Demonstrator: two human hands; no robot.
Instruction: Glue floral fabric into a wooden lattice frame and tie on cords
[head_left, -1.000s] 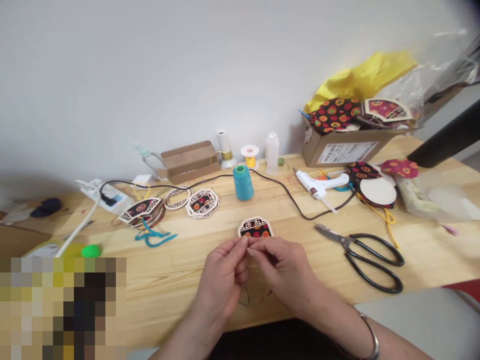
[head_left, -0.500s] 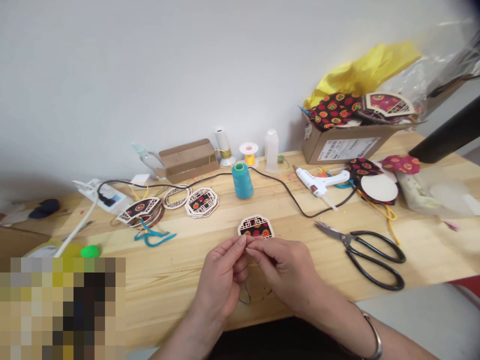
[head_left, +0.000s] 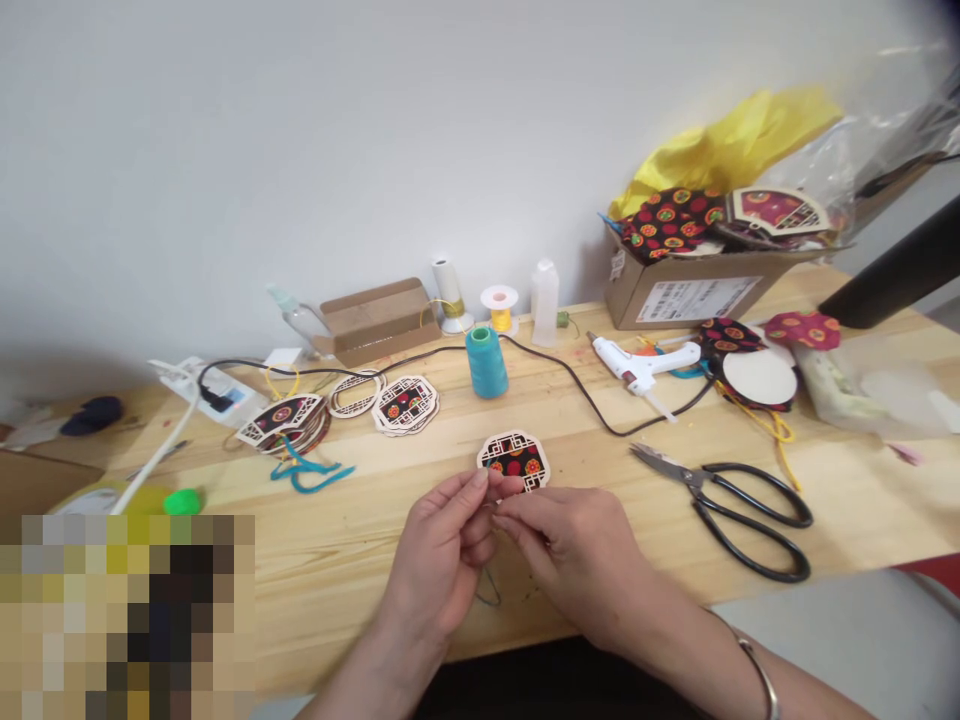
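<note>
My left hand (head_left: 442, 550) and my right hand (head_left: 570, 550) are close together over the front middle of the wooden table, fingertips pinched. A thin dark thread (head_left: 489, 590) hangs in a loop beneath my left fingers. The tip of something teal shows above my left thumb. Whatever my right fingertips pinch is too small to make out. Just behind the fingers lies a wooden lattice piece with dark floral fabric (head_left: 517, 460), partly covered by them. A teal thread spool (head_left: 487, 362) stands farther back.
Black-handled scissors (head_left: 694, 480) lie open at the right, with a white glue gun (head_left: 641, 365) behind them. A cardboard box (head_left: 675, 290) stands at the back right. Lattice pieces (head_left: 405, 405) lie left of the spool. A black cable (head_left: 570, 370) crosses the table.
My right hand has moved slightly down and away from my left fingertips. More of the lattice piece behind them now shows.
</note>
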